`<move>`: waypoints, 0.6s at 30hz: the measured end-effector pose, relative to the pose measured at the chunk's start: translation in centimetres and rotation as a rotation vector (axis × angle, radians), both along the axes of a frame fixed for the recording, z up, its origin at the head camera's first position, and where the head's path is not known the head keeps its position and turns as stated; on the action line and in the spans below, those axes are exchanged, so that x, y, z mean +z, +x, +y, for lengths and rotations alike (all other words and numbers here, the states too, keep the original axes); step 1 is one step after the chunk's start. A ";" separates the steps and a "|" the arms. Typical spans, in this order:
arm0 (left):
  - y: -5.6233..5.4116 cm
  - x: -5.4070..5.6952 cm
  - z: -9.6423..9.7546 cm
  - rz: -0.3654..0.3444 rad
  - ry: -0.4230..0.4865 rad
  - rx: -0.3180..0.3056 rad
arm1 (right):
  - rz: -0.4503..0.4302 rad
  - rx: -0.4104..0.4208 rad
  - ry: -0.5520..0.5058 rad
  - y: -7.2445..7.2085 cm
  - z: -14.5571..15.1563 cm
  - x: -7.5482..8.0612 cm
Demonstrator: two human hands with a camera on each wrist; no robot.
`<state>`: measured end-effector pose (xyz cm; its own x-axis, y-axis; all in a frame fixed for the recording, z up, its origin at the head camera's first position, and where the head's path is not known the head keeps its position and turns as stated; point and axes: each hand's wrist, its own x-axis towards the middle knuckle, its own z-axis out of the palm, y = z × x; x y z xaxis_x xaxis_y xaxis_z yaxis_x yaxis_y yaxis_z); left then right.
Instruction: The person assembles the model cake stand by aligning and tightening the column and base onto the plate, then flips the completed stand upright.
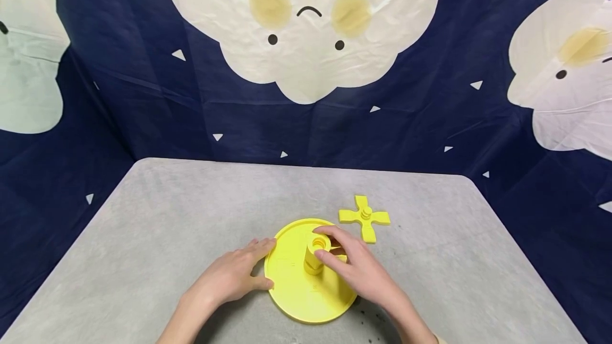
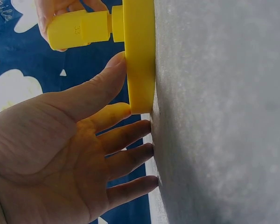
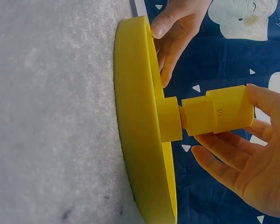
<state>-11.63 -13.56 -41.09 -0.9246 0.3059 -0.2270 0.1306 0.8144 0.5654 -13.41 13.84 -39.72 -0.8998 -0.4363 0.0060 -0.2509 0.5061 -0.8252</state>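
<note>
A round yellow tray-like base (image 1: 291, 301) with a low rim lies flat on the table. Over the short stub (image 3: 170, 119) at its middle stands a hollow yellow cylinder (image 3: 224, 112), stepped in width, with a narrower threaded-looking neck showing in the small gap between the two. My right hand (image 1: 356, 264) holds the cylinder near its top between thumb and fingers. At the base's left edge my left hand (image 1: 234, 275) rests with fingers spread, thumb and index finger touching the rim; its other fingertips reach down to the table in the left wrist view.
A yellow four-armed cross (image 1: 365, 217) with a threaded stud in its centre lies just behind and right of the base. The grey table (image 1: 191, 200) ends at a dark blue cloth (image 1: 167, 105) printed with clouds. Dark specks dot the table near my right wrist.
</note>
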 end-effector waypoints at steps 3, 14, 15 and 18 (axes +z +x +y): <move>0.0 0.0 0.0 0.005 0.006 0.000 | 0.008 -0.010 -0.009 0.0 -0.1 -0.1; 0.0 0.1 0.0 -0.018 -0.009 0.007 | -0.009 0.079 0.049 0.1 0.3 0.0; 0.0 0.1 0.0 -0.016 -0.008 0.007 | -0.017 0.082 0.049 0.1 0.3 0.0; 0.0 0.1 0.0 -0.013 -0.004 0.008 | -0.037 0.073 0.047 0.1 0.3 0.1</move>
